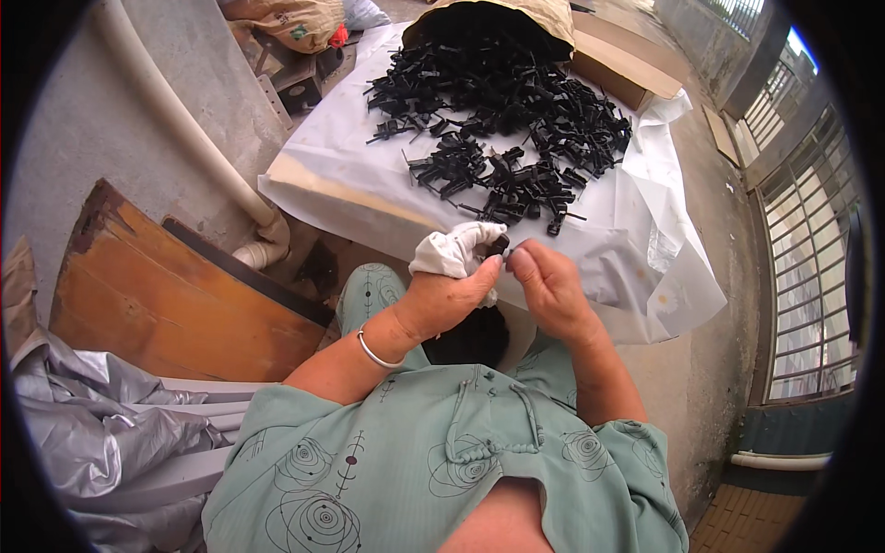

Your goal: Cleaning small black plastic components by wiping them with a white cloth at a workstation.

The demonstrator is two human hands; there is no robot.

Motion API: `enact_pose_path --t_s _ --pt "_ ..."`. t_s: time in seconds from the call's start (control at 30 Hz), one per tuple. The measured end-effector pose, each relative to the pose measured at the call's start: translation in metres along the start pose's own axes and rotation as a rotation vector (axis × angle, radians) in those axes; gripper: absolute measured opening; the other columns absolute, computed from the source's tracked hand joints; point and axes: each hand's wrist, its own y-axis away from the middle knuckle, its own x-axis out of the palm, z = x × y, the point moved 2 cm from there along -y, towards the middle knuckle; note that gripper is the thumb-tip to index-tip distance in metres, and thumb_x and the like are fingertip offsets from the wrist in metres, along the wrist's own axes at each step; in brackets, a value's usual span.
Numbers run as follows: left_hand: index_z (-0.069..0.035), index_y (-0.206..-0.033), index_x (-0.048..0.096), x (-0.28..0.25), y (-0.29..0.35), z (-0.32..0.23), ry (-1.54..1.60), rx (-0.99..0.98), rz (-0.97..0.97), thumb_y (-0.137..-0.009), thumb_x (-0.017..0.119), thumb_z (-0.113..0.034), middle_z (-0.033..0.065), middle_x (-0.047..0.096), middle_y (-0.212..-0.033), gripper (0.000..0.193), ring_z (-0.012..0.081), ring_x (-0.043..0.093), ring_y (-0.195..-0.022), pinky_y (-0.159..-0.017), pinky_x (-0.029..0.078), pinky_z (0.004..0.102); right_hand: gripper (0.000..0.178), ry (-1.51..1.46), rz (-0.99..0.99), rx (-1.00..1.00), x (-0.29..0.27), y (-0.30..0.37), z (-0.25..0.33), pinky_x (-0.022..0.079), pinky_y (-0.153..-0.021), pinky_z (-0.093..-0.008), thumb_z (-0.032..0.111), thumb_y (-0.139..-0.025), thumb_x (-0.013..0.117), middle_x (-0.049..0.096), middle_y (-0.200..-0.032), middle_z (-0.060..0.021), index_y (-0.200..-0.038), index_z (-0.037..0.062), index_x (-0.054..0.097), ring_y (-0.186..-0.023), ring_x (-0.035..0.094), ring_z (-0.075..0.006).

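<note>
Head view shows us at the near edge of the white-covered counter [346, 180], a small black part [499, 245] held up between our two hands. Our left hand [461, 288], its fingers wrapped in white cloth [446, 252], grips the part against the bare thumb; our right hand [551, 288] is curled closed, thumb and finger pinched at the part's right side, though we cannot tell what lies between them. Beyond, a pile of similar black pieces [502, 106] spreads from the sack [560, 26]. We judge that we are working this one piece by hand; the next move seems to call for a steady left grip and a fine right-hand pinch.
</note>
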Motion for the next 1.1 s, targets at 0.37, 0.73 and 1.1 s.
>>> enact_pose_path --t_s 0.37,0.73,1.1 --pt "0.003 -0.103 0.057 -0.004 0.005 0.016 -0.807 0.43 -0.092 -0.074 0.058 -0.002 0.0181 0.06 -0.091 0.029 0.029 0.059 -0.08 -0.075 0.048 0.0333 0.026 -0.182 -0.019 0.241 0.042 0.011 -0.035 0.037 -0.052 -0.027 0.017 -0.091 0.049 0.048 -0.058 -0.0035 -0.072 -0.0007 0.052 -0.056 0.041 -0.0091" --pt "-0.001 -0.116 0.041 -0.019 -0.012 0.026 0.17 -0.06 0.075 -0.089 0.051 -0.008 0.0036 0.052 -0.089 0.03 0.0075 0.049 -0.074 -0.062 0.044 0.0199 0.01 0.19 0.219 0.189 0.01 -0.002 -0.019 0.041 -0.053 -0.0273 0.01 -0.083 0.058 0.051 -0.063 -0.0084 -0.087 0.0002 0.059 -0.055 0.048 -0.0147" --pt "-0.001 -0.122 0.037 -0.007 -0.006 0.021 0.011 -0.04 0.236 -0.09 0.039 -0.012 -0.0021 0.047 -0.065 0.034 0.0032 0.04 -0.05 -0.046 0.036 0.0185 0.013 -0.109 0.029 0.141 0.009 0.005 -0.025 0.031 -0.05 -0.0201 0.005 -0.076 0.068 0.043 -0.061 0.0045 -0.086 0.0041 0.06 -0.055 0.037 -0.0043"
